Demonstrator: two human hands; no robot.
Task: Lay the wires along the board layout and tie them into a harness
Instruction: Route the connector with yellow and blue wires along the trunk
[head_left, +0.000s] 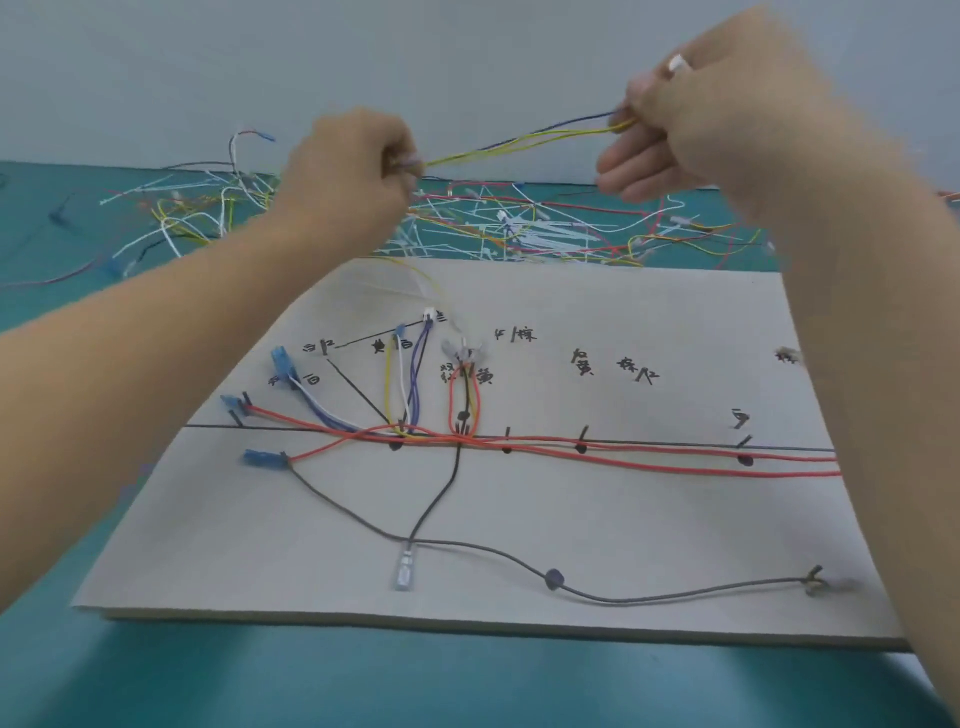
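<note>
Bright, even, diffuse light, soft shadow under the near edge of the board (623, 519), wide-angle bending at the borders, overall soft focus, loose wires (519, 223) behind smeared

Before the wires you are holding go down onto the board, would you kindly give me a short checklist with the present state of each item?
1. Left hand grips one end of the yellow and blue wires: ok.
2. Right hand pinches the other end: ok.
3. Wires are held stretched in the air, lifted away from the loose wire pile: ok.
4. Held wires are free of twists around each other: cannot tell, too blurred.
5. Lower red wire follows the drawn trunk line on the board: not ok, it strays below the line.
6. Laid wires are already tied: cannot tell.
</note>
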